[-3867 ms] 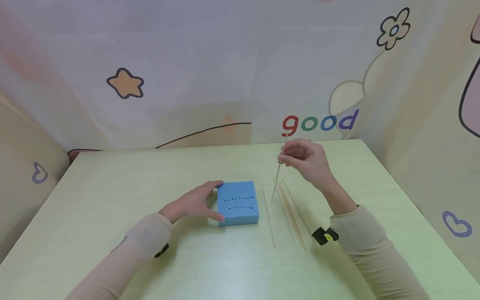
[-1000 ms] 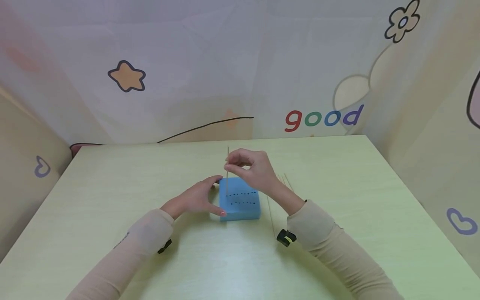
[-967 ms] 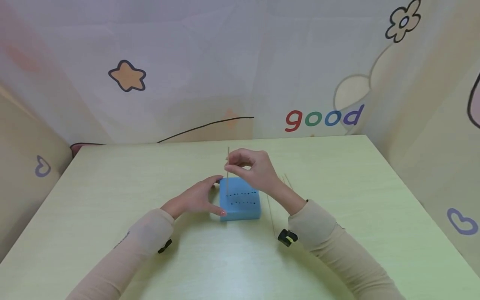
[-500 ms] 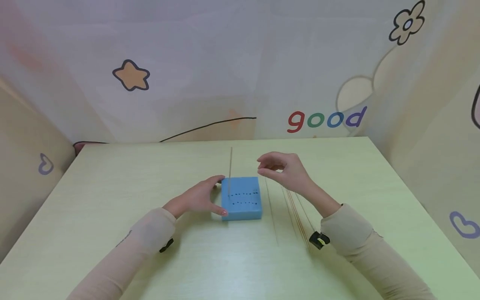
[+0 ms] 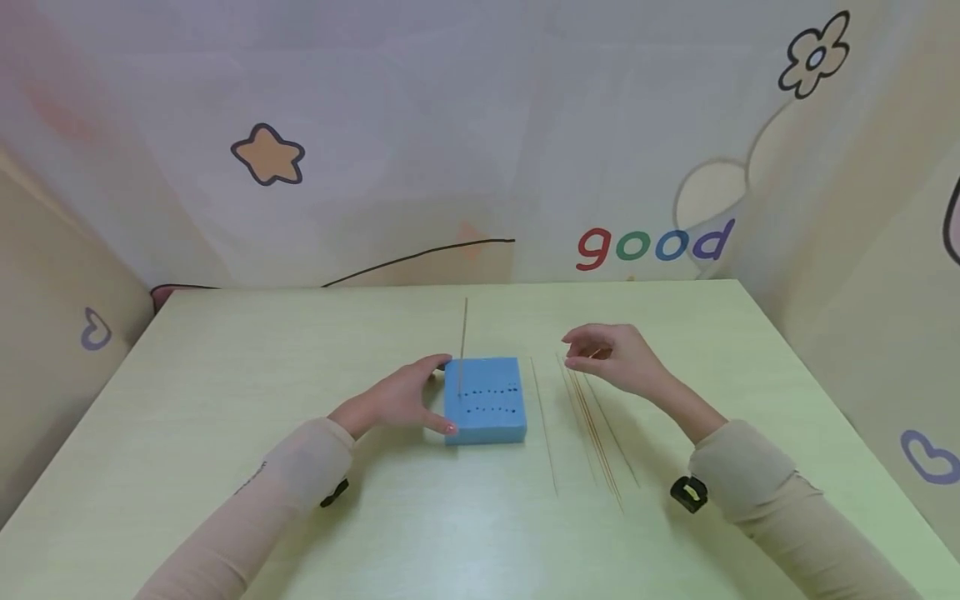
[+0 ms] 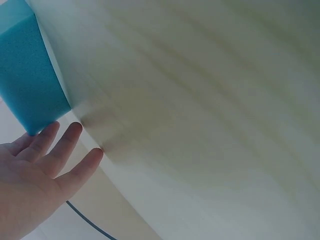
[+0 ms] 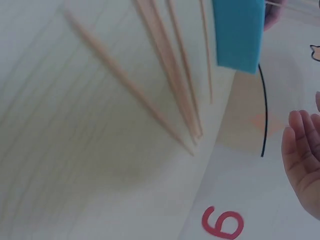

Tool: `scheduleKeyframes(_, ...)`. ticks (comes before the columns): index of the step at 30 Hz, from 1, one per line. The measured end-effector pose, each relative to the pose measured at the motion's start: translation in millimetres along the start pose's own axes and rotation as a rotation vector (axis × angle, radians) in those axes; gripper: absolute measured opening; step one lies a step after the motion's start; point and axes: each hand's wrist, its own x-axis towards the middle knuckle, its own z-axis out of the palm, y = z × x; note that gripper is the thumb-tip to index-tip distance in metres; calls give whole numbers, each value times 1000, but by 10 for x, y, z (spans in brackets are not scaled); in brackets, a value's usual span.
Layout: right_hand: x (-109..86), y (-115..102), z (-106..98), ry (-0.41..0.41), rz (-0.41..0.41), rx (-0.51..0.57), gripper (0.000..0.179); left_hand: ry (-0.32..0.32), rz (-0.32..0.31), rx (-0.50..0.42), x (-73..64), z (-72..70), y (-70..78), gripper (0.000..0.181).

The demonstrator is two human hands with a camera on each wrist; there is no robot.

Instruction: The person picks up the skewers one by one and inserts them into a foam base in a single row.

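Mid-frame, our left hand (image 5: 397,398) grips the foam block (image 5: 487,375); our empty, loosely curled right hand (image 5: 622,358) should pinch one skewer (image 7: 129,86).

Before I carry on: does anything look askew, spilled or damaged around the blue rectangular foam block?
Nothing looks spilled or broken. The thin wooden stick standing in the blue foam block leans slightly in the head view, though perspective may explain that. One loose tan stick lies apart from the other loose sticks, nearer the block.

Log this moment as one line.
left hand: holds blue block | right hand: appears empty, near loose sticks | single stick: stands in block's top | loose sticks: on table, right of block
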Motion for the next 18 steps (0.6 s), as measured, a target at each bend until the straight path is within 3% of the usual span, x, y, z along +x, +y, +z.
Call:
scheduleKeyframes(12,28,423,-77,-140,39,-53,39,2,-13,-4,-2,-9,-6,105)
scheduleKeyframes(18,67,588,-114,-216,116,-36,45,-2,-12,-14,-5,-13,-11,107)
